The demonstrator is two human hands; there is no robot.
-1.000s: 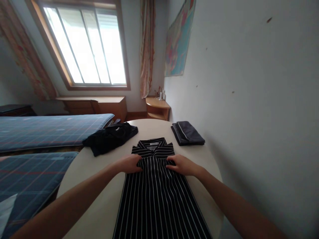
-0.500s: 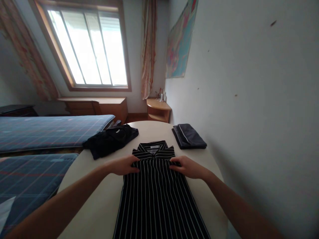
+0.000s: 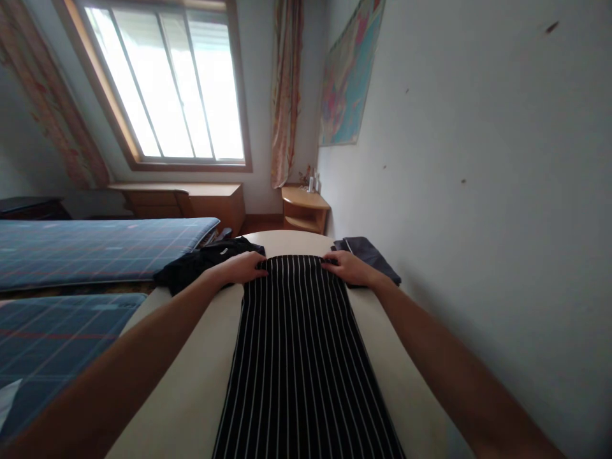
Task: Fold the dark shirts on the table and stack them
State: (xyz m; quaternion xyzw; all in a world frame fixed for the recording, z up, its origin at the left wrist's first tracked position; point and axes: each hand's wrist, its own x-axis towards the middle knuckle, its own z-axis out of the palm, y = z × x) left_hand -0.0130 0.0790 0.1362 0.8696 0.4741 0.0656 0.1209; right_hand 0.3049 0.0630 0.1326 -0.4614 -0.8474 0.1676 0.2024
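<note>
Black striped cloth (image 3: 299, 350) is pinched at 2 far corners, left hand (image 3: 241, 266) and right hand (image 3: 352, 268) each closed in a grip, seemingly keeping its edge taut over the worktop (image 3: 196, 382).

Single head-worn camera, looking forward and down over the pale table (image 3: 186, 389) from close range. Window (image 3: 176, 89) upper left; wall (image 3: 478, 255) right.
</note>
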